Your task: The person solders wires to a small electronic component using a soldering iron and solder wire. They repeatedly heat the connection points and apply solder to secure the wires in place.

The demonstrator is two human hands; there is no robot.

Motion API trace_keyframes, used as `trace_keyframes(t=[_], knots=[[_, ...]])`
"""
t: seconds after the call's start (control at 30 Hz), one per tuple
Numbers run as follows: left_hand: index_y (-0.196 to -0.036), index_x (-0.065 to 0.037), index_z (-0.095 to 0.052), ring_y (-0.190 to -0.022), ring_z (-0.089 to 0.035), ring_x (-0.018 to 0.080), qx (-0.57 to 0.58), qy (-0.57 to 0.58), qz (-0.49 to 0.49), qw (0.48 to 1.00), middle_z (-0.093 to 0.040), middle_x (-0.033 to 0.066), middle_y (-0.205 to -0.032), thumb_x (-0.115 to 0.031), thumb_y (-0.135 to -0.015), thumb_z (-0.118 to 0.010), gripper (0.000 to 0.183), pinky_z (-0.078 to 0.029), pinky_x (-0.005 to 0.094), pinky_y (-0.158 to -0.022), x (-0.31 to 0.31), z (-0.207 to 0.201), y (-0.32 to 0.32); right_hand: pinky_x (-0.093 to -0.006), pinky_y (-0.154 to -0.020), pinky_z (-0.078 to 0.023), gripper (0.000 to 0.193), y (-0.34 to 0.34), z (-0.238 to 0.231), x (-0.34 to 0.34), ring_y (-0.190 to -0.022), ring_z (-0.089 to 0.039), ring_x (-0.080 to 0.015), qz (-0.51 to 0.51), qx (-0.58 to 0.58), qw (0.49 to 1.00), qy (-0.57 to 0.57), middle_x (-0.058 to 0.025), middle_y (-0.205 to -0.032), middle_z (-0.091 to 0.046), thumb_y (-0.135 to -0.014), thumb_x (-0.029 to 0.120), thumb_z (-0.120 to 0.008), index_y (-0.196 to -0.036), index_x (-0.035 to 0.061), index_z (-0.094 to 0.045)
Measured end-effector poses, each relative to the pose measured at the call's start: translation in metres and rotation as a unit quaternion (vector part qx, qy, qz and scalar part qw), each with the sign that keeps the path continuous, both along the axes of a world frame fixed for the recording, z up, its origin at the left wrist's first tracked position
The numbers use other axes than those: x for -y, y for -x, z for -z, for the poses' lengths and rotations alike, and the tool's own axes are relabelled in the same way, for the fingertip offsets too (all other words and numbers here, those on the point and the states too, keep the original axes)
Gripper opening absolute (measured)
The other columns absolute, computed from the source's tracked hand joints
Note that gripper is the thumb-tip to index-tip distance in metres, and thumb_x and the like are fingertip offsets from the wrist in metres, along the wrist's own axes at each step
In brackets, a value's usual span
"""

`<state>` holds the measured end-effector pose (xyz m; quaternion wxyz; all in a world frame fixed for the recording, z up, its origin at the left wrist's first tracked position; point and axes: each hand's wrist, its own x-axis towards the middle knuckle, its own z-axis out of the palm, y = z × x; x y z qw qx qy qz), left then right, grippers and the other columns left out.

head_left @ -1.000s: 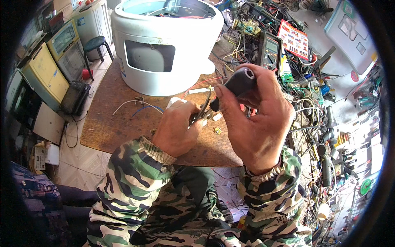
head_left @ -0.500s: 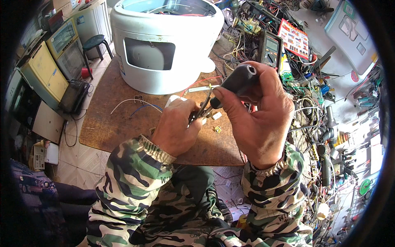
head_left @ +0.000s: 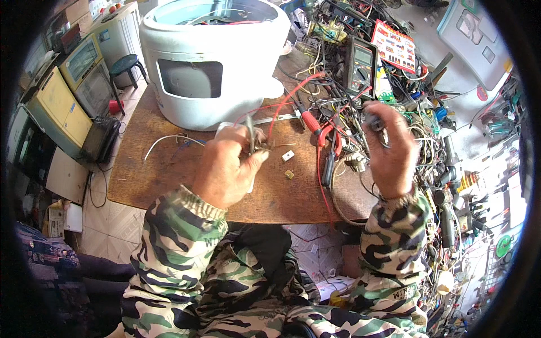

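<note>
A: L hand pose, pls? Clock dirs, L to R.

B: Np. Pale wire is at the L hand's 10 o'clock on the wooden table, white housing at abt 11. L forearm comes up from 7, back of L hand facing up, thumb out toward 2. Thumb + forefinger clamped on a thin metal piece; it's blurry tho, can't ID it. Small white block sits btwn 2 and 3 from that hand, yellowish bit at 3.

A: And R?

B: Meter at the R hand's 11. R forearm rises from abt 6, R hand bent toward 11, well apart from L. Fingers curled round a dark piece, motion-blurred, so can't tell what it is tbh.
</note>
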<state>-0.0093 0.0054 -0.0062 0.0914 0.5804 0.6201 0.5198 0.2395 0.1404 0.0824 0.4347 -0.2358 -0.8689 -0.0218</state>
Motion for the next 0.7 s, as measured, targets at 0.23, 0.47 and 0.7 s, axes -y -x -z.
trace_keyframes(t=[0.23, 0.47, 0.7], knots=[[-0.107, 0.001, -0.067, -0.081, -0.062, 0.0093, 0.188, -0.017, 0.139, 0.972, -0.068, 0.0023, -0.090, -0.010, -0.093, -0.069, 0.018, -0.052, 0.0277, -0.075, 0.017, -0.058, 0.030, -0.0466, -0.099, -0.051, 0.040, -0.032, 0.054, -0.037, -0.116, -0.060, -0.0404, 0.029, 0.197, 0.980, -0.013, -0.0187, -0.118, -0.065, -0.076, -0.011, -0.055, -0.113, 0.0015, -0.065], [-0.114, 0.001, -0.059, -0.100, -0.065, 0.0188, 0.255, -0.008, 0.155, 0.954, -0.066, 0.0106, -0.107, -0.010, -0.094, -0.070, 0.025, -0.051, 0.0336, -0.096, 0.056, -0.109, 0.077, -0.0471, -0.102, -0.051, 0.034, 0.027, 0.033, 0.033, -0.120, -0.059, -0.0414, -0.068, 0.123, 0.989, 0.044, -0.0233, -0.122, -0.064, -0.079, -0.005, -0.058, -0.112, -0.0060, -0.066], [-0.119, 0.000, -0.057, -0.101, -0.067, 0.0172, 0.258, -0.026, 0.123, 0.958, -0.069, 0.0108, -0.108, -0.007, -0.093, -0.072, 0.030, -0.053, 0.0326, -0.093, 0.066, -0.106, 0.089, -0.0553, -0.116, -0.037, 0.067, 0.129, 0.068, 0.114, -0.139, -0.044, -0.0421, -0.256, 0.208, 0.943, 0.051, -0.0252, -0.148, -0.048, -0.091, 0.038, -0.070, -0.139, -0.0040, -0.052]])
